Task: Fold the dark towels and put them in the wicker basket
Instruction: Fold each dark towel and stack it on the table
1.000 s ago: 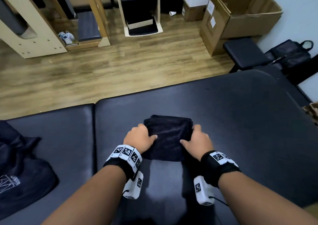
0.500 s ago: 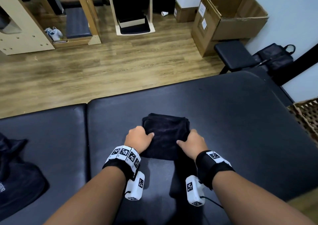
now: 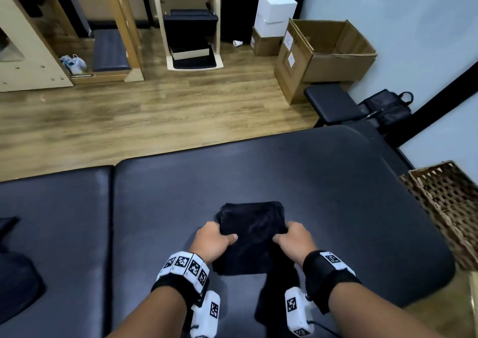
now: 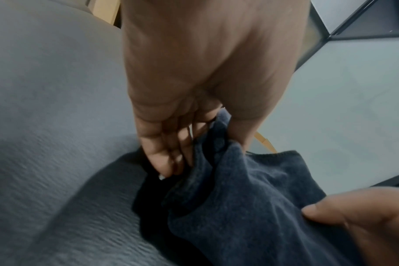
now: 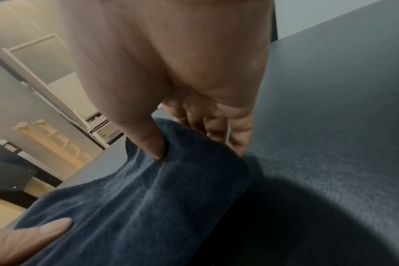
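Folded towel gripped, ready for the basket

Left hand point(image 3: 212, 242) and right hand point(image 3: 294, 242) each pinch a side of the folded dark towel point(image 3: 252, 234) between them on the padded table point(image 3: 323, 182). Folding looks done; the wicker basket point(image 3: 445, 203), well right of the right hand, still awaits it.

On the bench point(image 3: 336, 182) in front of you lies the folded towel point(image 3: 252, 230), your left hand point(image 3: 210, 242) on its left side, your right hand point(image 3: 294, 242) on its right. The wicker basket point(image 3: 447, 203) sits off the bench's right end.
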`<state>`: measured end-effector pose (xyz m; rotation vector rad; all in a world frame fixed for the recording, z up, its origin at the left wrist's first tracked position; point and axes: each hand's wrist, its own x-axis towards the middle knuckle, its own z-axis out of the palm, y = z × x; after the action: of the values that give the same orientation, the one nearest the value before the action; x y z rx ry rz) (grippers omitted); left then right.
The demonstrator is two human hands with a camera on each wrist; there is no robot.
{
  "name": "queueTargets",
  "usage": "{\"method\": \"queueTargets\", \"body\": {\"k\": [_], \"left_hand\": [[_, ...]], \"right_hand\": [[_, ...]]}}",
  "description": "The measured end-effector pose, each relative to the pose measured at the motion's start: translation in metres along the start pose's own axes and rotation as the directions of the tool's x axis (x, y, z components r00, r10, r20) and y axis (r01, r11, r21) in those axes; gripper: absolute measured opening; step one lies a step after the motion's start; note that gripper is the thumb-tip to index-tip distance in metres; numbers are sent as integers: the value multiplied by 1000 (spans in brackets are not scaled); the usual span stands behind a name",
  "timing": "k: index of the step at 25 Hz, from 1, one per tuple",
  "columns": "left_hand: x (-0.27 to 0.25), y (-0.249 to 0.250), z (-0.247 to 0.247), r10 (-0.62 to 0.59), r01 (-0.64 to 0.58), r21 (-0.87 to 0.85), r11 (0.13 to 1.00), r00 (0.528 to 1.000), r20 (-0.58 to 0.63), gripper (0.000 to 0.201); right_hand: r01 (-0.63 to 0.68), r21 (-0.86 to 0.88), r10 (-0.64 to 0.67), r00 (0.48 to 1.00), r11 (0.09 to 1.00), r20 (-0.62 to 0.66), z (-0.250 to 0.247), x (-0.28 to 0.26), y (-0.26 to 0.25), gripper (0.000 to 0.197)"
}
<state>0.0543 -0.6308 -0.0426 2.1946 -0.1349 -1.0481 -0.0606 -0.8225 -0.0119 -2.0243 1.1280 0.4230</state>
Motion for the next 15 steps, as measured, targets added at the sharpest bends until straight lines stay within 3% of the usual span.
{"method": "queueTargets", "body": {"k": [8,11,15], "left_hand": [[36,103,99,-19,3,-148,989,994,-108,32],[56,176,150,-60,17,-224,974,980,-188,28],[86,269,195,-79,18,-272,962,974,-214,39]], "right_hand": [[114,87,-112,993,990,-29,-111,78,67,4],[140,104,-138,990,985,-32,-180,130,97,10],[175,65,-172,984,982,-44,-268,191,114,13]]}}
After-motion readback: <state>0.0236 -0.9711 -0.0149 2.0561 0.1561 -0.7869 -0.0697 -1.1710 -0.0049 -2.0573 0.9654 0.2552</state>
